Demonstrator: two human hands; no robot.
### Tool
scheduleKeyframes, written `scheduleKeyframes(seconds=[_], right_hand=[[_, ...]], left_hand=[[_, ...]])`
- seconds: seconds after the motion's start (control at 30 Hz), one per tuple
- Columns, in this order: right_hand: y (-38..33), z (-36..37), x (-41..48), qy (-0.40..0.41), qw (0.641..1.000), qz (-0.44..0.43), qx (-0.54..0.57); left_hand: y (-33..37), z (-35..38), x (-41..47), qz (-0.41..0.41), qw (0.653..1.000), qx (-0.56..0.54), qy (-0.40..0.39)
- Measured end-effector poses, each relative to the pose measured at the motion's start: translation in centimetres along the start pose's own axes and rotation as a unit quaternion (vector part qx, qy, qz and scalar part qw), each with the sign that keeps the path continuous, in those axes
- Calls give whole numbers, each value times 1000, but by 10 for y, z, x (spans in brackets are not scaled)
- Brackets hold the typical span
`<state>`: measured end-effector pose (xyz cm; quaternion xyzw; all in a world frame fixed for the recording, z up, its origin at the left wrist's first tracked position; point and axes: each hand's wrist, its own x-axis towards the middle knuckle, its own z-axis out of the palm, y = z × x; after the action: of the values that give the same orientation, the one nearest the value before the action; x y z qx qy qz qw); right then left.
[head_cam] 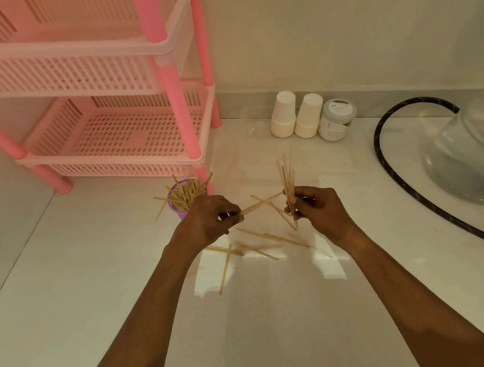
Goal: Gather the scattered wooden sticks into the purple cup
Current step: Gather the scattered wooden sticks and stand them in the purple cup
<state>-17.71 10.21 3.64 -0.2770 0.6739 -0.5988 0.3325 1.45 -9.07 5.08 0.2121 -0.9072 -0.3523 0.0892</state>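
Observation:
A purple cup (176, 208) stands on the white counter in front of the pink rack, stuffed with wooden sticks that fan out over its rim. My left hand (207, 221) sits just right of the cup, pinching one end of a wooden stick (260, 204) that points toward the other hand. My right hand (319, 210) grips a small upright bundle of sticks (288, 177). Several loose sticks (255, 246) lie scattered on the counter below and between both hands.
A pink two-tier plastic rack (120, 113) stands at the back left, one leg right behind the cup. Two stacks of white paper cups (296, 114) and a lidded jar (337, 118) stand by the wall. A glass bowl (476, 152) with a black hose (392, 169) fills the right.

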Motion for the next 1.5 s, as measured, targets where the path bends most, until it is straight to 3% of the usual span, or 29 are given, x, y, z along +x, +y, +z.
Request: scheduleKeyframes(seconds=[0.27,0.5,0.7,1.07,1.33,1.5], right_hand=[[-1,2,3,-74,996,-1,-40],[2,2,2,-68,997,25,35],[6,1,-1,-126,989,42,61],[6,19,0,-73,997,10,-2],[4,39,6,-45,999,-9,19],[-2,73,17,-25,999,-41,6]], left_hand=[[-7,2,1,-15,1000,-13,2],[-11,4,1,-36,998,-52,2],[-14,6,4,-44,996,-73,7],[-16,4,1,-45,993,-101,29],[-11,-2,-2,-118,942,-278,149],[0,-7,3,-97,905,-361,203]])
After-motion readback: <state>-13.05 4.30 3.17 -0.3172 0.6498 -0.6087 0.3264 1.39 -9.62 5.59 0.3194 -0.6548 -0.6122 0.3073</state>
